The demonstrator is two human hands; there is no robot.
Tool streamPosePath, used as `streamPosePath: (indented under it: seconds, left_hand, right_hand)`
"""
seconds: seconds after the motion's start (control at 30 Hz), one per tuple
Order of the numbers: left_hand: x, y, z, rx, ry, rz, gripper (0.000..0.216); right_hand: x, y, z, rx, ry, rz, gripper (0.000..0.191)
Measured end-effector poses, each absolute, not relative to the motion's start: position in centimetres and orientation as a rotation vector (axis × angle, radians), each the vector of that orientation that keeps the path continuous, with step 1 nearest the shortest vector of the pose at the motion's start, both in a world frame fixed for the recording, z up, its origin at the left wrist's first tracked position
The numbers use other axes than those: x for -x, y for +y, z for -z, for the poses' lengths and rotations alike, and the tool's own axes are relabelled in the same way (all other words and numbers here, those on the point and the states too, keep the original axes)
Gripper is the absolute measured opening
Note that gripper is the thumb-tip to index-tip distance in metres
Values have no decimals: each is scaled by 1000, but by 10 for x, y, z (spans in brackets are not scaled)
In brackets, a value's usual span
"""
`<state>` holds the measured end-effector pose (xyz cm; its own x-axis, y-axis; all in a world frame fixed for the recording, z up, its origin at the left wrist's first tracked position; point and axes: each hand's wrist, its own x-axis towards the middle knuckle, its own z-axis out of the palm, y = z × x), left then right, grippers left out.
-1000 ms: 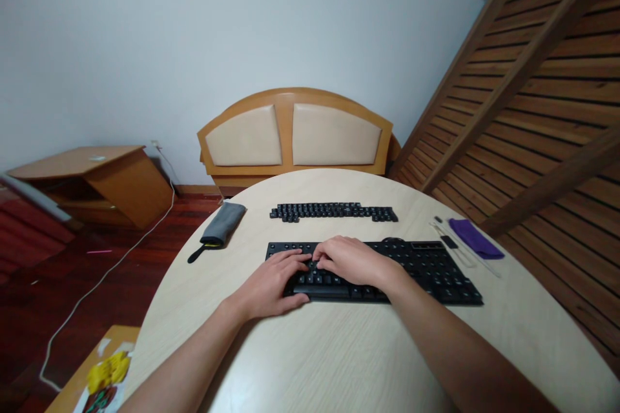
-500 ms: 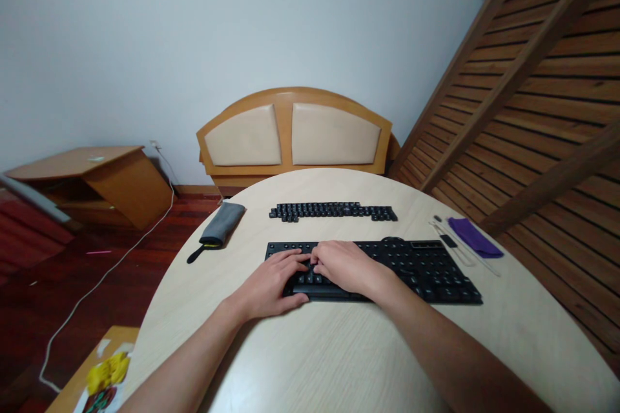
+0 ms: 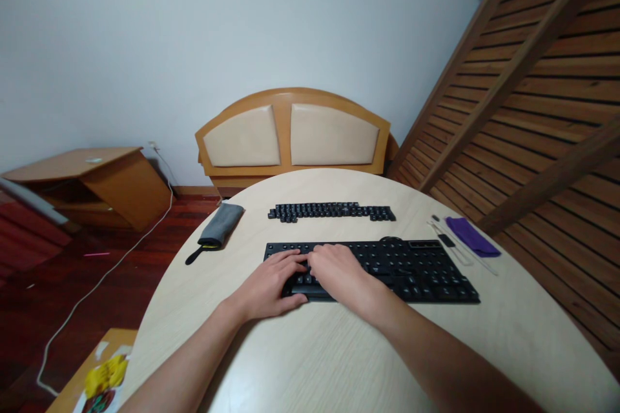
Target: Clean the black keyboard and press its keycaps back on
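Observation:
A black keyboard (image 3: 426, 274) lies near the middle of the round table, several of its keycap places looking bare. My left hand (image 3: 276, 277) rests on its left end, fingers stretched over the keys and thumb along the front edge. Close against those fingertips, my right hand (image 3: 339, 271) is bent down over the keyboard with its fingers curled together. Whatever they pinch is hidden beneath the hand. Beyond the keyboard, loose black keycaps (image 3: 320, 210) stand in rows on the tabletop.
A grey pouch (image 3: 221, 226) with a black loop lies at the table's left. To the right are a purple cloth (image 3: 472, 237) and thin wire tools (image 3: 460, 251). A slatted wooden frame (image 3: 547, 90) leans beside the table (image 3: 310, 361); a headboard (image 3: 295, 126) stands behind.
My right hand has shifted slightly left and its fingers have moved a little over the keys. My left hand holds nearly the same place on the keyboard.

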<state>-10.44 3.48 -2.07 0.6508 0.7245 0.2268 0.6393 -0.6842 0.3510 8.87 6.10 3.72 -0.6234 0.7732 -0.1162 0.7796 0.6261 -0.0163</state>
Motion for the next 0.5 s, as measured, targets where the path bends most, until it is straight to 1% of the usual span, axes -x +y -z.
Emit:
streamPosePath:
  seconds: [0.13, 0.27, 0.5]
  left_hand:
    - [105, 35, 22, -2631, 1112, -513, 44]
    - [105, 34, 21, -2642, 1116, -501, 43]
    - [104, 34, 20, -2649, 1108, -491, 43]
  right_hand:
    - [-93, 65, -44, -1352, 2718, 212, 19]
    - [-93, 66, -44, -1392, 2701, 244, 16]
    - [-82, 56, -33, -1427, 2708, 72, 25]
